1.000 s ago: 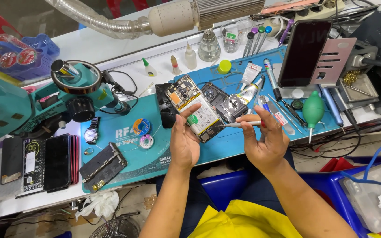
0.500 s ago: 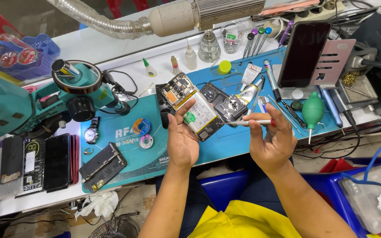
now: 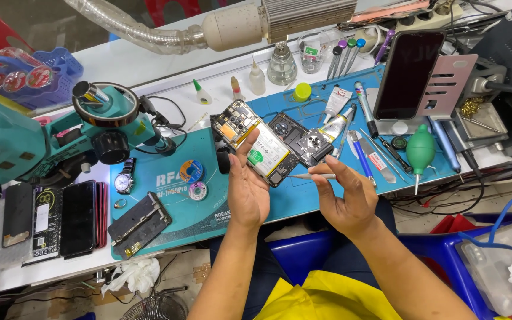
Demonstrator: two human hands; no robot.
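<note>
My left hand (image 3: 248, 188) holds an opened phone (image 3: 256, 141) with its back off, so the white battery and the circuit board show. The phone is tilted above the blue work mat (image 3: 173, 178). My right hand (image 3: 344, 195) pinches a thin metal screwdriver (image 3: 314, 176), whose tip points left at the phone's lower right edge. A black phone back cover (image 3: 303, 139) lies on the mat just behind the tool.
A teal microscope (image 3: 42, 139) stands at the left. Stacked phones (image 3: 60, 219), a wristwatch (image 3: 124, 176) and a black clamp jig (image 3: 140, 224) lie left of my hands. Screwdrivers, glue tubes, a green air blower (image 3: 420, 149) and a phone on a pink stand (image 3: 409, 74) crowd the right.
My right hand has brought the screwdriver left and slightly down until its tip meets the phone's edge. My left hand has kept the phone almost still.
</note>
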